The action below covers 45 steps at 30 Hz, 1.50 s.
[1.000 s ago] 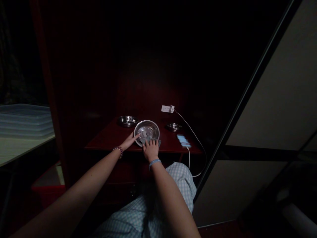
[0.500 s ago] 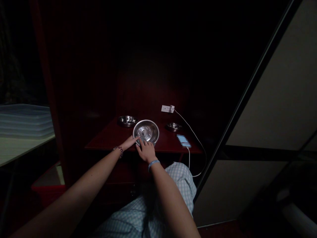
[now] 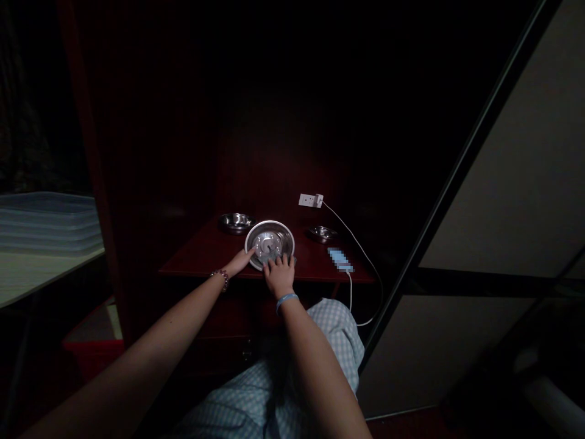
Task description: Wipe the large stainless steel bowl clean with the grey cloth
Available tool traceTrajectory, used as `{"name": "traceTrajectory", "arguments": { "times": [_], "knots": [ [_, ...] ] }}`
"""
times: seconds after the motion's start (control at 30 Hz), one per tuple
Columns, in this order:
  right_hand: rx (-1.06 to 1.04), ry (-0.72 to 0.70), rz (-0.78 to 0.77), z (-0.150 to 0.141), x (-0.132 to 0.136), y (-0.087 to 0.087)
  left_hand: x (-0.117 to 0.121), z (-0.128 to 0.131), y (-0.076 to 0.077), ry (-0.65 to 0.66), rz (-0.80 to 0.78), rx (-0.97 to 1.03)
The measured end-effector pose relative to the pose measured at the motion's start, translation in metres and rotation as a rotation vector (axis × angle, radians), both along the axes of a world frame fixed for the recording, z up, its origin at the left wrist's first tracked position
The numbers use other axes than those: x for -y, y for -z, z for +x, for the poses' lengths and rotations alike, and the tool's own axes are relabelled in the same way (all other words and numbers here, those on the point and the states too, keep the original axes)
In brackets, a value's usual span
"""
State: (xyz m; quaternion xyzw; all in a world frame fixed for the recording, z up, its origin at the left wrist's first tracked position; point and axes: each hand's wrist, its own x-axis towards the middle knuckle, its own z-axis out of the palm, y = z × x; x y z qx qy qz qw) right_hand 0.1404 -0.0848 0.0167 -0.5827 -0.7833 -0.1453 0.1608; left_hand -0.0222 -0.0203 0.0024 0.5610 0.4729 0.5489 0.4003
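Observation:
A shiny metal bowl (image 3: 269, 239) is tilted toward me at the front of a dark red shelf (image 3: 192, 256). My left hand (image 3: 240, 262) grips its left rim, thumb inside and the other fingers mostly hidden behind. My right hand (image 3: 280, 275) lies at the lower right rim, its fingers pressing a grey cloth (image 3: 274, 258) against the inside of the bowl. Most of the cloth is covered by those fingers. Behind the bowl on the left stands a second metal bowl (image 3: 236, 222); a smaller metal bowl (image 3: 322, 233) stands to the right.
A phone (image 3: 340, 260) lies on the shelf's right side, its white cable (image 3: 354, 239) running to a wall socket (image 3: 309, 200). Stacked clear plastic lids or trays (image 3: 48, 222) sit on a pale table at left. Below is a red container (image 3: 94, 353). A sliding panel (image 3: 512, 183) borders the right.
My right hand moved left along the bowl's lower rim with the cloth, then back right. My left hand keeps its hold on the bowl, which has barely shifted.

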Motion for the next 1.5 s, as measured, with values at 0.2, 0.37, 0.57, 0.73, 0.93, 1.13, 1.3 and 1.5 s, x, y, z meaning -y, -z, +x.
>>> {"name": "traceTrajectory", "arguments": {
  "times": [0.2,0.37,0.57,0.73,0.93,1.13,1.3,1.5],
  "knots": [
    [0.038,0.107,0.043,0.004,-0.007,0.007,-0.001,0.001,0.001,0.01,0.002,0.02],
    [-0.005,0.056,0.016,0.002,-0.004,0.008,0.001,0.001,0.001,0.031,0.035,0.032],
    [-0.033,-0.065,-0.06,-0.007,0.006,0.005,0.008,0.002,-0.006,-0.001,0.028,-0.013],
    [-0.017,-0.133,-0.077,-0.01,0.012,0.003,0.011,0.001,-0.01,-0.041,0.01,-0.009],
    [0.002,-0.166,-0.093,-0.01,0.014,0.002,0.011,0.001,-0.011,-0.078,0.024,-0.02],
    [0.043,-0.178,-0.087,-0.01,0.016,0.005,0.012,0.002,-0.01,-0.097,0.029,-0.025],
    [0.053,-0.178,-0.094,-0.011,0.017,0.005,0.013,0.002,-0.011,-0.106,0.015,-0.005],
    [0.055,-0.191,-0.091,-0.01,0.017,0.004,0.015,0.001,-0.012,-0.111,0.018,-0.038]
  ]
}}
